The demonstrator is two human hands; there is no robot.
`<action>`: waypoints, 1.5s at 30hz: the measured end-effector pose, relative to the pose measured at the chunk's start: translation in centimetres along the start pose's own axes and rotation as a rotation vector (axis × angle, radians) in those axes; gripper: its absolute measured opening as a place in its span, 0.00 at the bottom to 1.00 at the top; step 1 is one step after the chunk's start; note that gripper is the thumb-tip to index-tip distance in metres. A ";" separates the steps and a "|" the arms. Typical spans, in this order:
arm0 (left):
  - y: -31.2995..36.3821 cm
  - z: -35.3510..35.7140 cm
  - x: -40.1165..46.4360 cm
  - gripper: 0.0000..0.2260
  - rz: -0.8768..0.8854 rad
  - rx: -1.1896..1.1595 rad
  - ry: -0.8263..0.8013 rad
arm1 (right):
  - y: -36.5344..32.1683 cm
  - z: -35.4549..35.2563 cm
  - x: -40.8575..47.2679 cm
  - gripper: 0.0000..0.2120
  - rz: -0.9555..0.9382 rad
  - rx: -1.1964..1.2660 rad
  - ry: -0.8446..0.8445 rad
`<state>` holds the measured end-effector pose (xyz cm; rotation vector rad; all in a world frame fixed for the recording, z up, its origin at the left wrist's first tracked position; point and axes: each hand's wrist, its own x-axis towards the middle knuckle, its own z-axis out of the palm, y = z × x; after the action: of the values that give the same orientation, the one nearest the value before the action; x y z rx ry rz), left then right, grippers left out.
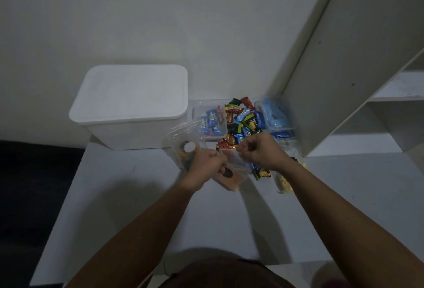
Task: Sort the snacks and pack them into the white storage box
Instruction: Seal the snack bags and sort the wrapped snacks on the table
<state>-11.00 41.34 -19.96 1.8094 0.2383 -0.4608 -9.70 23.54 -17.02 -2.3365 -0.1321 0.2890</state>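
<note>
From the head camera, the left hand (pixel 207 163) and the right hand (pixel 260 151) are both pinching the top edge of a small clear bag (pixel 231 173) of orange snacks, fingers curled tight on the film, holding it low above the white table (pixel 137 207). The bag is looking light, soft and crinkly, probably slippery, so gripping near its mouth seems safest. The white storage box (pixel 130 104) is standing at the back left with its lid on, which is blocking any packing until it is lifted. Beside it a clear tub (pixel 207 122) is holding blue packets, a loose pile of wrapped snacks (pixel 241 118) is lying just behind the hands, and another clear bag (pixel 181 147) is crowding the left hand.
</note>
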 end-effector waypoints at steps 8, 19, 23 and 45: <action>1.3 -1.2 0.7 0.12 0.359 0.127 0.136 | -2.4 -2.0 0.5 0.04 -0.133 -0.042 -0.066; 4.3 -2.3 1.0 0.10 0.504 0.249 0.267 | -3.7 -2.7 1.0 0.12 -0.251 -0.038 0.077; 5.2 -3.0 0.7 0.08 0.548 0.252 0.172 | -4.0 -2.5 1.0 0.14 -0.264 -0.072 0.235; 7.3 -3.3 0.3 0.04 0.495 0.223 0.271 | -4.6 -2.4 2.0 0.24 -0.306 0.001 0.259</action>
<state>-7.25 42.41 -12.98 2.0632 -0.0835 0.1136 -7.23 25.54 -12.44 -2.2885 -0.3560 -0.1634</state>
